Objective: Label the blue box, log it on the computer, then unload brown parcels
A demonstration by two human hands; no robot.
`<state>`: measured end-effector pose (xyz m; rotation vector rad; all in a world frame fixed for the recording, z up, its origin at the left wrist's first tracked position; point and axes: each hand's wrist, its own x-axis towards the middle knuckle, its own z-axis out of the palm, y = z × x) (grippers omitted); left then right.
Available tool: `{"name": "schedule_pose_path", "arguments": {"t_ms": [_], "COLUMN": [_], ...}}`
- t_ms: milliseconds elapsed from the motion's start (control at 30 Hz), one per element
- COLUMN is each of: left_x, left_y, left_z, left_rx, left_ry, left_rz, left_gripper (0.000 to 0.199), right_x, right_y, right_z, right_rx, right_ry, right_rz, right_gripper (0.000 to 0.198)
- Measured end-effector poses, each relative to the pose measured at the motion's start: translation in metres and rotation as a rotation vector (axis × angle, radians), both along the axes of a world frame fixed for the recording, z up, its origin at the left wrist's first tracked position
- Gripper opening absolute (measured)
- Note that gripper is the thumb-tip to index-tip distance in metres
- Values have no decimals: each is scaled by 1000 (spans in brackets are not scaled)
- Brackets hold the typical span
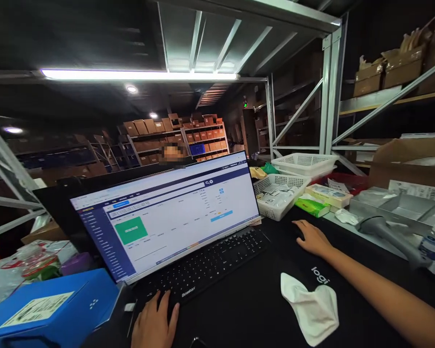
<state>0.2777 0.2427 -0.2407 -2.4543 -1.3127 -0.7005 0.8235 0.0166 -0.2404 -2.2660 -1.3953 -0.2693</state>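
Note:
My left hand [155,321] lies flat at the near left end of a black keyboard [210,263], fingers spread, holding nothing. My right hand [311,237] rests palm down on a black desk mat [268,295] to the right of the keyboard, cupped over what looks like a dark mouse that I cannot make out clearly. A lit monitor [166,215] with a web page and a green square stands behind the keyboard. A crumpled white cloth [311,309] lies on the mat near my right forearm.
A blue box [47,307] sits at the near left. White baskets [281,193] [304,164], small packets [311,205], a grey handheld scanner [387,234] and a bottle [433,241] stand at the right. Metal shelving with cardboard boxes surrounds the desk. A person sits behind the monitor.

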Motion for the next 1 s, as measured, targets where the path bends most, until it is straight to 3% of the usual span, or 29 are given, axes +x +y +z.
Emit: {"name": "schedule_pose_path", "arguments": {"t_ms": [200,1000], "left_x": [3,4], "left_y": [-3,-4], "left_z": [6,11], "left_rx": [-112,-96], "left_ry": [36,45], "left_rz": [44,29], "left_gripper": [83,88], "right_x": [0,-6], "right_y": [-2,-6], "right_z": [-1,7], "right_rx": [-25,-80], "right_ry": [-20,-59], "right_rz": [-3,-9], "right_gripper": [61,50]}}
